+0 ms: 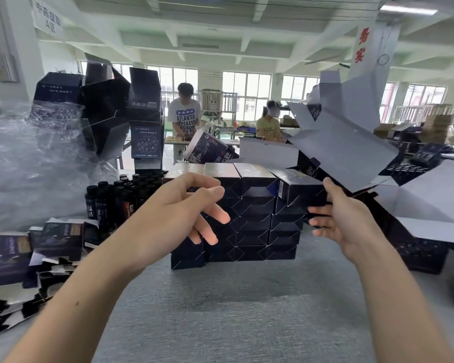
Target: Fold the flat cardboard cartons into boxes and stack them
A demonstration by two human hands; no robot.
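Left hand (180,205), right hand (345,218) beside stacked boxes (254,205)

Two hands (178,208) (344,218), two workers (184,115) (269,125)
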